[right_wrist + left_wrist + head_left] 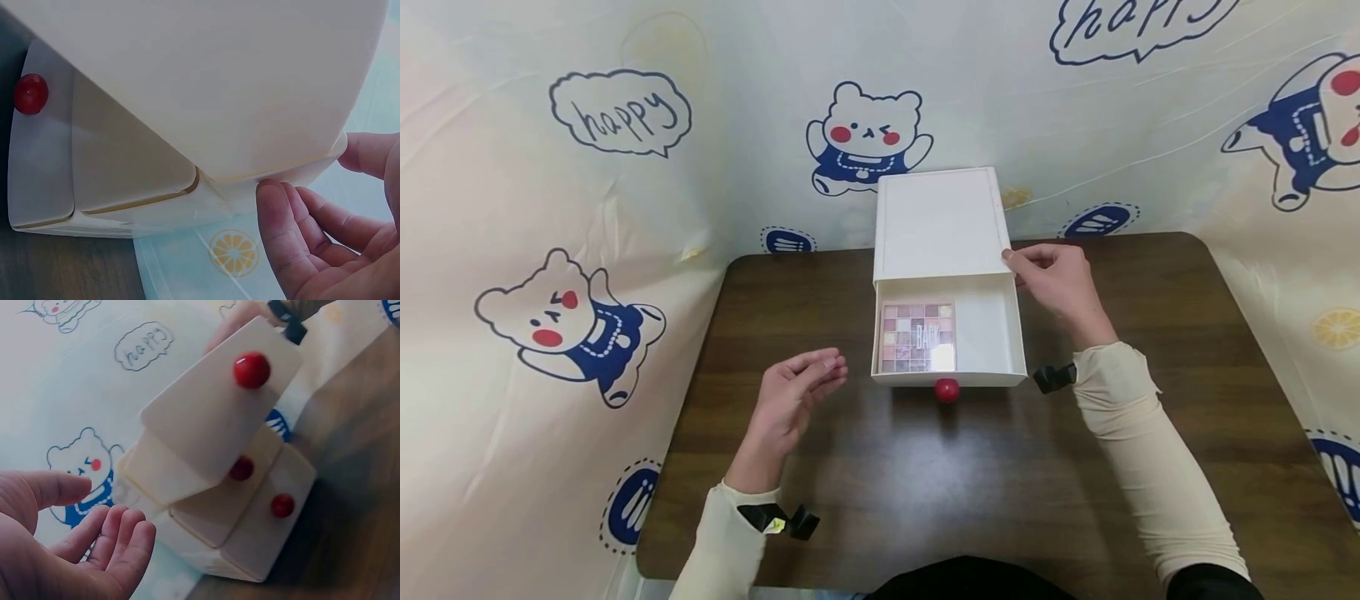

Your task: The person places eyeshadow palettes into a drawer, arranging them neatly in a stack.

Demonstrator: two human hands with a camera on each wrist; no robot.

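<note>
A white storage cabinet (940,223) with red knobs stands at the back of the table. Its top drawer (988,333) is pulled out towards me, with a red knob (947,390) on the front. Inside, on the left, lies an eyeshadow palette (898,333) of many small pink and purple squares. My right hand (1060,283) grips the cabinet's top right edge, thumb above and fingers along the side. My left hand (790,400) hovers left of the drawer, apart from it, fingers loosely bent and holding nothing. Lower drawers (212,519) are closed in the left wrist view.
The cabinet rests on a dark wooden table (940,483). Behind and around it hangs a pale cloth (737,167) printed with bears and the word "happy". Each wrist carries a small black camera mount (1054,379).
</note>
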